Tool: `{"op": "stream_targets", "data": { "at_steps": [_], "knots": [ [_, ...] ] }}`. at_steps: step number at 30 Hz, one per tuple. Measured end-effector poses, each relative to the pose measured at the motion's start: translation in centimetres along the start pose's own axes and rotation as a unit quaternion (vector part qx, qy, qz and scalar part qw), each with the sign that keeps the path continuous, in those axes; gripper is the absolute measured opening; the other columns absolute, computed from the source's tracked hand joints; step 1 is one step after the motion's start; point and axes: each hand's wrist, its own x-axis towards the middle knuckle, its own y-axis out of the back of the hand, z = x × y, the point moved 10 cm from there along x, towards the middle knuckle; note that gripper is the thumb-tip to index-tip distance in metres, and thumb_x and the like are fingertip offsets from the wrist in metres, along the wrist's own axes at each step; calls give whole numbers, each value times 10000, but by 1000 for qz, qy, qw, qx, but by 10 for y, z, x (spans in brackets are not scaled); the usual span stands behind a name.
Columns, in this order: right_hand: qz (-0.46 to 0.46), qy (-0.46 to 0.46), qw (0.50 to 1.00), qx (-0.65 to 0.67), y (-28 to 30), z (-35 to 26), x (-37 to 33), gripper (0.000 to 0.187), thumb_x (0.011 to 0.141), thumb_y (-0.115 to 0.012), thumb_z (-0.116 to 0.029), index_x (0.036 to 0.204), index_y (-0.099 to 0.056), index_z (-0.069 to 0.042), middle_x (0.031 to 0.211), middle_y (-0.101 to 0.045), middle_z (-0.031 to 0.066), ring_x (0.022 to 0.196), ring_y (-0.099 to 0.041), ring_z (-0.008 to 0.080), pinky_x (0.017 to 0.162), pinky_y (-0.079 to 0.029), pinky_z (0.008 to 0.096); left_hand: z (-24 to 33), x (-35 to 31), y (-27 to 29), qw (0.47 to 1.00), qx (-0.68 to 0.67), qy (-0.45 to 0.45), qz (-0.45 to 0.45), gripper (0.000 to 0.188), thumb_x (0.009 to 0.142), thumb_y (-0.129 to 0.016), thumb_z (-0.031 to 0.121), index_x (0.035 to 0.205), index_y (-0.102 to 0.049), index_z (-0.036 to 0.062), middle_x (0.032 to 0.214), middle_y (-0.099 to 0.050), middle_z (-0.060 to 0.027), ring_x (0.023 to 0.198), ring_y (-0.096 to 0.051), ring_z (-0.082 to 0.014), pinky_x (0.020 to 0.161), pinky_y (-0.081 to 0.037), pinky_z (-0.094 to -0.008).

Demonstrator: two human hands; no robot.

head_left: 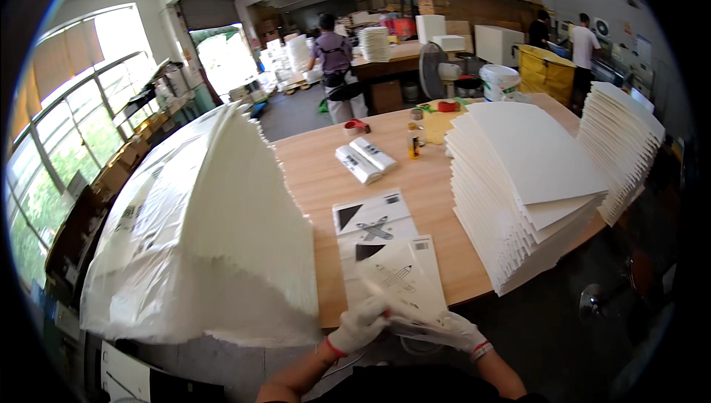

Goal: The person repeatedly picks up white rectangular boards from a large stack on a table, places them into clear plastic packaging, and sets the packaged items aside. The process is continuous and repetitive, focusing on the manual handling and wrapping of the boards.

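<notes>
Both my hands wear white gloves with red cuffs, at the near edge of the table. My left hand (361,325) closes on the left side of a pale, clear-edged plastic bag (415,323). My right hand (461,332) grips the right end of the same bag. Motion blurs the bag, and I cannot tell what is inside. Just beyond it, flat printed bags (376,221) with a crossed-pencils picture and a dark corner lie overlapping on the wooden table (311,173).
A tall plastic-wrapped stack of white boards (244,240) stands at left. Stacked white boards (533,158) rise at right, with another stack (622,136) beyond. Further back are two white rolls (365,159), a red tape dispenser (356,127), a small bottle (413,141) and a fan (432,70). Other people work behind.
</notes>
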Motion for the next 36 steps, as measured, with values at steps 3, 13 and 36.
{"op": "stream_targets", "data": {
  "at_steps": [3,13,36],
  "knots": [
    [-20,34,992,-117,-79,-9,14,368,1034,-559,-157,1342,-552,43,1242,-643,149,1132,-650,266,972,-560,431,93,23,40,989,106,-101,-30,98,791,-676,114,866,-613,109,849,-626,-76,696,-643,-288,577,-516,-369],
    [-244,350,872,-239,-401,-224,6,398,1055,-517,-185,1368,-569,56,1313,-633,125,1217,-575,174,1046,-459,300,236,-94,285,929,11,-139,342,399,1061,-488,422,1121,-616,49,970,-644,-80,878,-652,-194,777,-545,-344],
    [-493,157,557,-650,-350,6,10,490,1048,-494,-486,1440,-552,-197,1033,-710,198,966,-700,355,857,-556,411,-152,-150,-18,987,40,151,29,290,906,-626,184,1165,-629,52,1064,-661,-141,980,-647,-304,850,-533,-360]
  ]
}}
